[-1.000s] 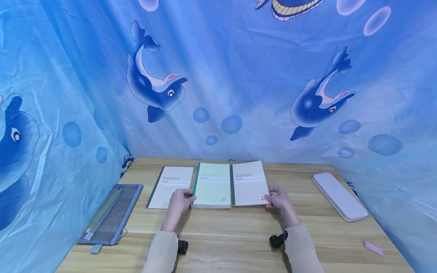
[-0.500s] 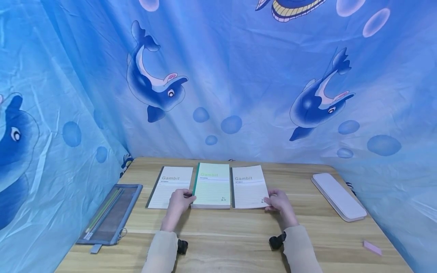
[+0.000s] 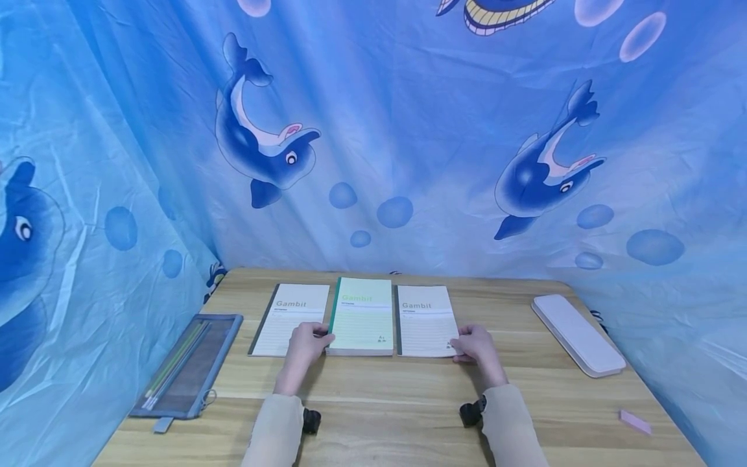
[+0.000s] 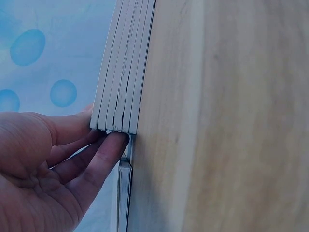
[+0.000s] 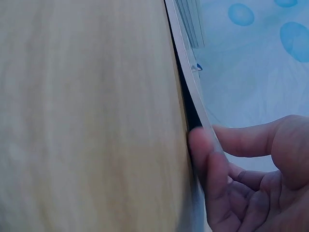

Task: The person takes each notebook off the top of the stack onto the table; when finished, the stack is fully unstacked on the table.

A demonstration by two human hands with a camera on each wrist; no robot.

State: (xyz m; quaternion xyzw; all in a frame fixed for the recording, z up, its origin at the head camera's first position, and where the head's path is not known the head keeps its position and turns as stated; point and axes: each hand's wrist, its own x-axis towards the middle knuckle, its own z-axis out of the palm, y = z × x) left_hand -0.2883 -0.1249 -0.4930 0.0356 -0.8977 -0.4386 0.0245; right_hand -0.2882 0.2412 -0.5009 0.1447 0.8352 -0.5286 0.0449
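Three Gambit-labelled piles or books lie in a row. In the middle is a stack of green-covered notebooks (image 3: 363, 318), several thick in the left wrist view. My left hand (image 3: 307, 342) holds its near left corner, thumb at the cover and fingertips (image 4: 118, 140) against the spine side. To the right lies a white notebook (image 3: 427, 321) with a dark spine. My right hand (image 3: 475, 344) pinches its near right corner, thumb above and fingers beneath; in the right wrist view a dark gap shows under that edge. Another white notebook (image 3: 297, 311) lies left of the stack, partly behind my left hand.
A grey mesh pencil pouch (image 3: 201, 363) with pencils inside lies on the left of the wooden table (image 3: 373, 402). On the right are a white case (image 3: 578, 334) and a small pink eraser-like block (image 3: 635, 422). A blue dolphin-print curtain (image 3: 385, 130) hangs behind.
The white notebook in my right hand has come down, its far edge dropping nearer the table and lining up beside the stack. My left hand stays at the same corner.
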